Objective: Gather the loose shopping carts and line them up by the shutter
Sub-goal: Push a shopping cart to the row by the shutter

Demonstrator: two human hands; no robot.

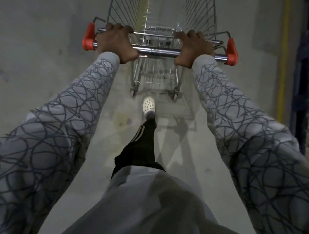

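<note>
Sleeves reach to left grip and right grip, both clenched round the handle; the cart extends straight ahead.

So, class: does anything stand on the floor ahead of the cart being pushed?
Nothing visible does. The floor either side of the shopping cart is bare; blue racking stands off to its right. The shutter is out of view.

The left sleeve and right sleeve are pale grey, covered in dark scribbled loops, ending in plain cuffs. The top is plain grey in front. A black trouser leg bears white side stripes, possibly three. The shoe is white and perforated.
</note>
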